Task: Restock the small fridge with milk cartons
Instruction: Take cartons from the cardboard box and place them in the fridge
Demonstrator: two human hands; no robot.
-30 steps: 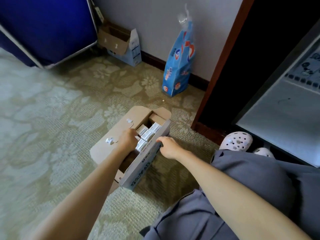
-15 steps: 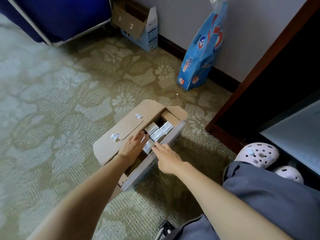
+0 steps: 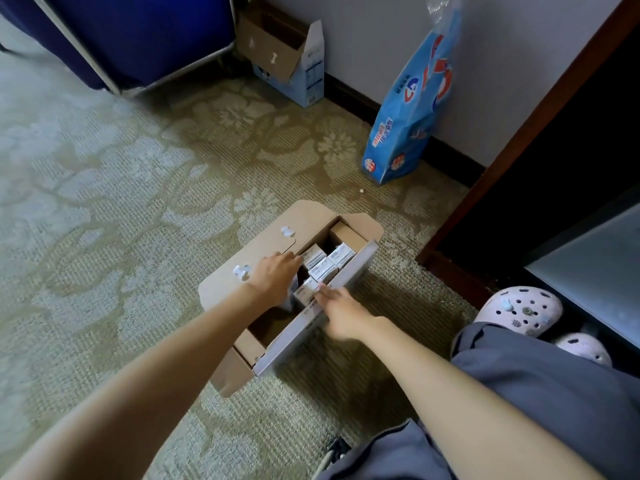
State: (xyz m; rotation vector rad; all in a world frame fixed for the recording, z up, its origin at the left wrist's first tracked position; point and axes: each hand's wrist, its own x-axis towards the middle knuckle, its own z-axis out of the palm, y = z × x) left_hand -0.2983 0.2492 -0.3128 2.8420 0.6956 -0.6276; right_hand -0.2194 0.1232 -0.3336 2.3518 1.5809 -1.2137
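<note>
Down on the patterned carpet point(image 3: 104, 202), an open cardboard box point(image 3: 263, 348) lies with its flaps spread, and both bare hands are in it. The left hand point(image 3: 272, 278) reaches over the box's left flap, fingers extended and slightly spread, tips at the edge of the milk cartons point(image 3: 323, 268) packed toward the box's far end; whether it has closed on one I cannot tell, since a carton seems to sit under the palm (blurred there). The right hand point(image 3: 341, 306) comes in over the box's near-right wall, fingers stretched out and resting against the nearest carton and the wall's rim, not curled around anything that shows. The near end of the box shows bare brown interior. Past the box's far corner, a blue plastic bag point(image 3: 408, 109) leans against the wall, and a second opened carton box point(image 3: 287, 57) stands by the skirting beside a dark blue fabric cart point(image 3: 138, 36). At the right edge of the view, a pale perforated clog point(image 3: 517, 310) peeks out by the grey trouser leg point(image 3: 554, 393), next to a dark wooden cabinet frame point(image 3: 540, 123).
</note>
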